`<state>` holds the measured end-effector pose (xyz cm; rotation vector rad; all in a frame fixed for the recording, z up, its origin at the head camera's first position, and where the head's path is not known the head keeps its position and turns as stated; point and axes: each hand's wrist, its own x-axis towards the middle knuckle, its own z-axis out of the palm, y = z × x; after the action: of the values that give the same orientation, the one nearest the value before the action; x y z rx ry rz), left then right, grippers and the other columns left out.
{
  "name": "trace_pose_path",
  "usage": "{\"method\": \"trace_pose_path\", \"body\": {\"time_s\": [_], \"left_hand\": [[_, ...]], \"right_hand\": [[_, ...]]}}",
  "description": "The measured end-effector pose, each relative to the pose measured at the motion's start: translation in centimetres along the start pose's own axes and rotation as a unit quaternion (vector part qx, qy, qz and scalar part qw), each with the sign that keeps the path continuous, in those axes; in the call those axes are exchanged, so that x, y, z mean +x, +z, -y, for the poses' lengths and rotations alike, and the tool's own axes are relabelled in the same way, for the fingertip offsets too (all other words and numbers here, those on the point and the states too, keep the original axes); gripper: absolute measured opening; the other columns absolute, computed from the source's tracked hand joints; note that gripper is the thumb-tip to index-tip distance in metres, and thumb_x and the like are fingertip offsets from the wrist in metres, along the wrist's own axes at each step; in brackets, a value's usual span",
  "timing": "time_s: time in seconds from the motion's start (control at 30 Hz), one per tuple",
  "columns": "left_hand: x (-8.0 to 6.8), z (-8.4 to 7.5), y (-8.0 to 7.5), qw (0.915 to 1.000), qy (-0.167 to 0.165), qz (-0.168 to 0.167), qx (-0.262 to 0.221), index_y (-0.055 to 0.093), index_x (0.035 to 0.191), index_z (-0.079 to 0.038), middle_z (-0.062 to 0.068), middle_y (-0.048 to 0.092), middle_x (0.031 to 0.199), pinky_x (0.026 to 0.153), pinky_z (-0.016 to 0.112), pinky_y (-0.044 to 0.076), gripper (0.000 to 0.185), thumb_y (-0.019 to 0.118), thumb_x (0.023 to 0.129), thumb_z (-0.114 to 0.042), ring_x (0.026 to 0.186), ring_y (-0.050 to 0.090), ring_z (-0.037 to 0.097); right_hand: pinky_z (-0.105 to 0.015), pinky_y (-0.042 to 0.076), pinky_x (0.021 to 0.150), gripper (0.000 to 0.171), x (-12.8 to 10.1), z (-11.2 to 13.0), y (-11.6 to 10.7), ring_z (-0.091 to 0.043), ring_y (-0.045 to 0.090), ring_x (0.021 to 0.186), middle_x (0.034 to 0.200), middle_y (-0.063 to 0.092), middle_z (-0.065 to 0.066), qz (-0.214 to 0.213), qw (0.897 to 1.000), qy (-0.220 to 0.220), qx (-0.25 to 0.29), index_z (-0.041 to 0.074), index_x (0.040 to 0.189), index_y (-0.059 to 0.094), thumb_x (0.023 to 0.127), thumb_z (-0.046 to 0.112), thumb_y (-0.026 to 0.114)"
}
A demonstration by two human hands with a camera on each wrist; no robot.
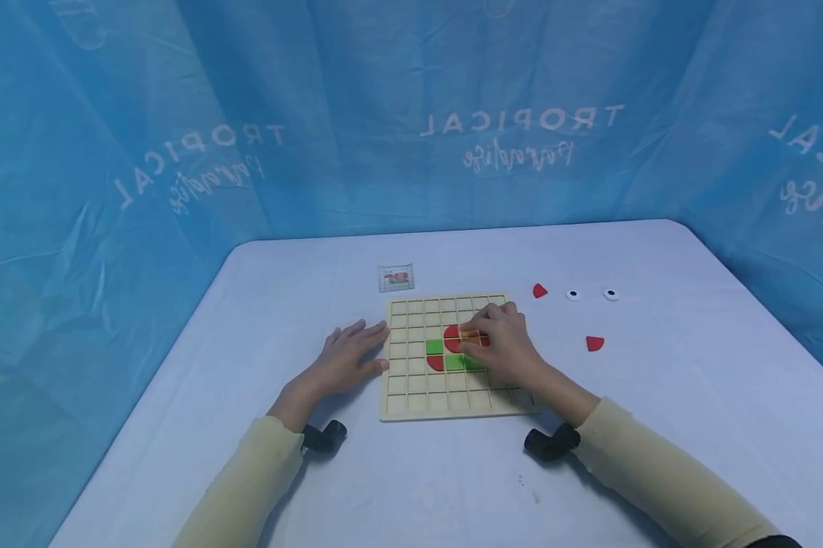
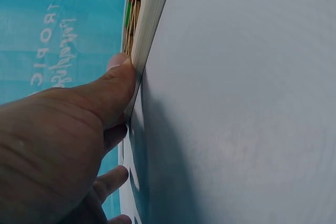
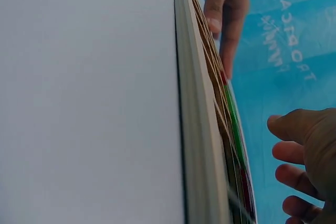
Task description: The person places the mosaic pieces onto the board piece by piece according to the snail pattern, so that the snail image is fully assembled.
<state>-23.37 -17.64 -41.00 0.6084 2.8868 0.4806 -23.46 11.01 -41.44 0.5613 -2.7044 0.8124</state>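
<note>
A pale wooden grid board [image 1: 407, 384] lies on the table. My left hand [image 1: 349, 358] touches its left edge with fingers spread; the left wrist view shows the thumb [image 2: 123, 69] against the rim. Over the board's right half is my right hand [image 1: 503, 342], thumb and index fingertips close to rounded red pieces [image 1: 451, 332]. In the right wrist view its fingers [image 3: 289, 152] are apart, with no piece visible between them. Green squares [image 1: 455, 362], another green square [image 1: 435, 347] and a red curved piece [image 1: 435, 363] sit in the grid. The right hand hides some cells.
A small picture card [image 1: 396, 278] lies behind the board. To the right are two loose red pieces, one farther back [image 1: 539, 291] and one nearer [image 1: 594, 343], plus two white eye discs [image 1: 572, 295]. Blue printed curtains [image 1: 384, 175] surround the white table [image 1: 438, 487].
</note>
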Motion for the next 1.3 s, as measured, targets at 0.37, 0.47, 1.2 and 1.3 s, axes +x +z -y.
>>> {"method": "trace_pose_path", "body": {"time_s": [0.37, 0.47, 1.2, 1.3], "left_hand": [[-0.1, 0.1, -0.1, 1.0, 0.002, 0.001, -0.001, 0.033, 0.147, -0.017, 0.0, 0.029, 0.156, 0.117, 0.061, 0.007, 0.061, 0.054, 0.094, -0.04, 0.147, 0.016, 0.034], [-0.1, 0.1, -0.1, 1.0, 0.002, 0.002, -0.001, 0.034, 0.147, -0.017, 0.001, 0.029, 0.156, 0.117, 0.061, 0.007, 0.061, 0.054, 0.094, -0.04, 0.147, 0.017, 0.034], [0.0, 0.4, 0.3, 0.9999, 0.011, -0.009, -0.007, 0.034, 0.147, -0.018, 0.0, 0.03, 0.156, 0.117, 0.061, 0.009, 0.062, 0.054, 0.094, -0.04, 0.147, 0.016, 0.034], [0.0, 0.3, 0.2, 0.9999, 0.012, -0.008, -0.006, 0.034, 0.147, -0.017, 0.0, 0.03, 0.156, 0.117, 0.061, 0.009, 0.062, 0.054, 0.094, -0.04, 0.147, 0.016, 0.034]], "right_hand": [[-0.05, 0.031, 0.081, 0.033, -4.0, -7.3, -4.4, -0.036, 0.04, 0.104, 0.103, 0.057, -0.018, -0.083, 0.986, 0.117, -0.082, 0.002, 0.102, 0.071, 0.077, 0.022, 0.077], [-0.052, 0.029, 0.082, 0.036, -5.2, -8.9, -5.5, -0.039, 0.039, 0.105, 0.105, 0.055, -0.021, -0.088, 0.979, 0.156, -0.101, 0.0, 0.105, 0.068, 0.078, 0.022, 0.076], [-0.062, 0.029, 0.085, 0.042, -8.0, -11.7, -7.6, -0.048, 0.037, 0.108, 0.109, 0.051, -0.03, -0.087, 0.968, 0.206, -0.118, -0.004, 0.107, 0.065, 0.079, 0.024, 0.075], [-0.063, 0.028, 0.083, 0.039, -8.3, -12.2, -8.1, -0.05, 0.037, 0.107, 0.109, 0.051, -0.031, -0.087, 0.968, 0.205, -0.115, -0.005, 0.107, 0.064, 0.08, 0.022, 0.073]]}}
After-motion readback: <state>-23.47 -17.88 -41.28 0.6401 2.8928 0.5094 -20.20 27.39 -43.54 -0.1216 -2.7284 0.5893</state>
